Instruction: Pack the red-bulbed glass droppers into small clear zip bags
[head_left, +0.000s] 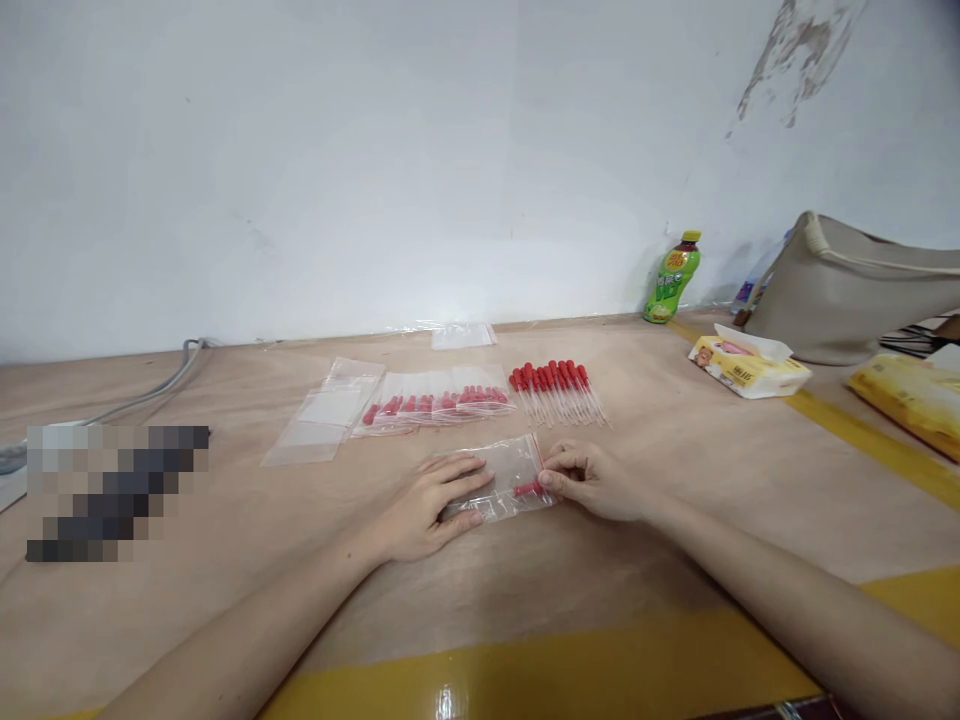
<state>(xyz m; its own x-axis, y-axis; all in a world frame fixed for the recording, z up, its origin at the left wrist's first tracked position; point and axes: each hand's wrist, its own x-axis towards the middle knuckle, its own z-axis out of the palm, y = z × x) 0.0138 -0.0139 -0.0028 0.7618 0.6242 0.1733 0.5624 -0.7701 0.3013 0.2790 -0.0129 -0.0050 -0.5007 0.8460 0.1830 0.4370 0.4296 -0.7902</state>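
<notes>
Hiding part of a clear plastic bag [516, 460] under my left hand [435, 500], fingers apart; right hand [596, 482] is pinching its edge, slim red piece [527, 489] beside fingertips.

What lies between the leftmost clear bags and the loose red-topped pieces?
Between the leftmost clear bags and the loose red-topped pieces, the head view shows overlapping bags with red items inside.

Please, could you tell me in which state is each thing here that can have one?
Left hand: spread on the front bag
Right hand: pinching the front bag's edge
Front bag: lying flat, red-ended item inside; seal unclear
Row of bags: overlapping, filled
Red-ended droppers: loose, side by side
Green bottle: capped, tilted
Tissue pack: open, tissue out
</notes>
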